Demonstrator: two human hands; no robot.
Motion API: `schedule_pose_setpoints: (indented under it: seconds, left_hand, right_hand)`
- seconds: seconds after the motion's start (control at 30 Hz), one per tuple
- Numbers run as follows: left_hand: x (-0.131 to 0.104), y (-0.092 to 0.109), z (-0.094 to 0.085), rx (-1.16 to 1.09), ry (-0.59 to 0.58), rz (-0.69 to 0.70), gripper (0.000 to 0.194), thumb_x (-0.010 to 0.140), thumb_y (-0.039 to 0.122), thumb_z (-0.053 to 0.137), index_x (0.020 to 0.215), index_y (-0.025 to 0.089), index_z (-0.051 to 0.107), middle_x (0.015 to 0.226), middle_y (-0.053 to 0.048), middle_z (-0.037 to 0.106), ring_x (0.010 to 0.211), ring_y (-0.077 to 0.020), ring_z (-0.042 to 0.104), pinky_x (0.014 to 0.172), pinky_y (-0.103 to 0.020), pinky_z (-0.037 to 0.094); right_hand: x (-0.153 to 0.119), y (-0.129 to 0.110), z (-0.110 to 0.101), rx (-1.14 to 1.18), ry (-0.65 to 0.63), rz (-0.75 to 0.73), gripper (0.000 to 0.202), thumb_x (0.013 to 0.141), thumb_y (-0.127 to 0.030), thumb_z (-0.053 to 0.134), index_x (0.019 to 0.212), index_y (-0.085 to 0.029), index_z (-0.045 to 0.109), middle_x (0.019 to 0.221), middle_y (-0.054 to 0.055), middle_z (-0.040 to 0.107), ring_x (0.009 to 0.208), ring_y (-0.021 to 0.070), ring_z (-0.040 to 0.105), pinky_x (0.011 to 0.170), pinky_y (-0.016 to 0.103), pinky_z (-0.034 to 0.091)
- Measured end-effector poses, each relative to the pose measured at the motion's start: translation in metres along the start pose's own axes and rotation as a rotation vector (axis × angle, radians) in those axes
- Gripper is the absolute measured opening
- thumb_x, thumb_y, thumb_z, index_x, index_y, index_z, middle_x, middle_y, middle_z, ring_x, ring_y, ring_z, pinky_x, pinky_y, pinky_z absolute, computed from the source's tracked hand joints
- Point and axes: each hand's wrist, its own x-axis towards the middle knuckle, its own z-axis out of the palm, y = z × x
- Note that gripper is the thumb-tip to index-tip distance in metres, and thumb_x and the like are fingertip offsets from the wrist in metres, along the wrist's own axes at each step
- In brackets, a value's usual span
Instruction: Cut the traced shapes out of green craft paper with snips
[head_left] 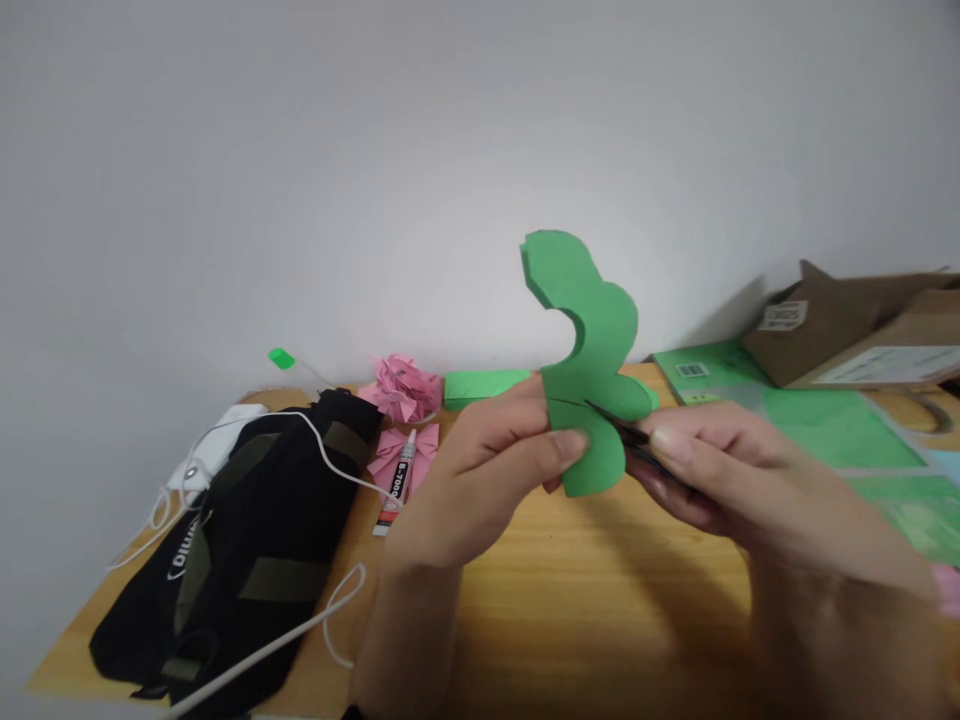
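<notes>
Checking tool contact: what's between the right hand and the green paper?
Dark scissors, held in the right hand, with the blades at the green paper. Shows in the head view.

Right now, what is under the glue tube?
A pink bow shows under the upper part of the glue tube, the table around its lower end. What the tube covers is hidden.

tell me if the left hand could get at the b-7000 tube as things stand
Probably not without letting go first: the left hand pinches the green paper cutout. Otherwise the way looks fairly free, as the B-7000 tube lies near that wrist, mostly uncovered.
</notes>
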Motion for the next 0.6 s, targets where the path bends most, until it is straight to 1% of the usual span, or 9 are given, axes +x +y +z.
schedule_pose_setpoints:
  seconds: [0.1,0.23,0.33,0.43,0.53,0.6]
  left_hand:
    - [0.0,0.001,-0.001,0.019,-0.002,-0.008,0.038,0.091,0.03,0.062,0.056,0.018,0.051,0.073,-0.004,0.055,0.081,-0.0178,0.053,0.072,-0.032,0.044]
    - [-0.001,0.002,-0.002,0.045,-0.021,-0.015,0.039,0.091,0.03,0.06,0.055,0.019,0.05,0.07,-0.004,0.054,0.082,-0.0195,0.052,0.075,-0.034,0.044]
    - [-0.001,0.002,-0.004,0.029,-0.026,-0.005,0.039,0.091,0.029,0.062,0.055,0.018,0.05,0.07,-0.004,0.053,0.08,-0.0182,0.051,0.075,-0.033,0.043]
    - [-0.001,0.001,-0.006,-0.019,-0.015,0.005,0.039,0.09,0.03,0.063,0.055,0.017,0.051,0.072,-0.003,0.054,0.077,-0.0165,0.051,0.072,-0.031,0.041]
    - [-0.001,0.001,-0.008,-0.061,0.034,-0.013,0.036,0.088,0.031,0.064,0.057,0.017,0.052,0.075,-0.004,0.056,0.077,-0.0161,0.052,0.068,-0.029,0.04]
    - [-0.002,0.001,-0.009,-0.103,0.072,-0.031,0.035,0.087,0.029,0.063,0.056,0.017,0.051,0.08,-0.004,0.059,0.081,-0.0174,0.057,0.073,-0.03,0.042]
  right_hand:
    - [-0.001,-0.002,-0.002,-0.026,-0.006,-0.009,0.057,0.097,-0.055,0.053,0.055,-0.019,0.04,0.05,-0.005,0.034,0.046,0.0076,0.025,0.042,0.027,0.018]
    - [-0.002,-0.004,-0.001,-0.028,-0.013,0.015,0.056,0.097,-0.056,0.053,0.056,-0.02,0.04,0.05,-0.006,0.032,0.045,0.0074,0.023,0.041,0.027,0.017]
    - [-0.001,-0.003,0.002,-0.008,-0.012,0.026,0.055,0.097,-0.055,0.053,0.057,-0.02,0.04,0.05,-0.006,0.033,0.045,0.007,0.022,0.041,0.026,0.017]
    - [-0.003,-0.004,0.004,0.026,-0.025,0.042,0.053,0.098,-0.055,0.051,0.059,-0.02,0.042,0.049,-0.006,0.034,0.044,0.0065,0.023,0.039,0.024,0.016]
    - [-0.012,-0.006,-0.003,-0.004,-0.066,0.131,0.05,0.097,-0.059,0.051,0.065,-0.02,0.05,0.048,-0.008,0.034,0.041,0.0065,0.021,0.036,0.023,0.015]
    - [-0.022,-0.008,-0.012,-0.076,-0.074,0.18,0.05,0.096,-0.06,0.051,0.067,-0.02,0.053,0.046,-0.009,0.032,0.039,0.0068,0.019,0.034,0.024,0.013]
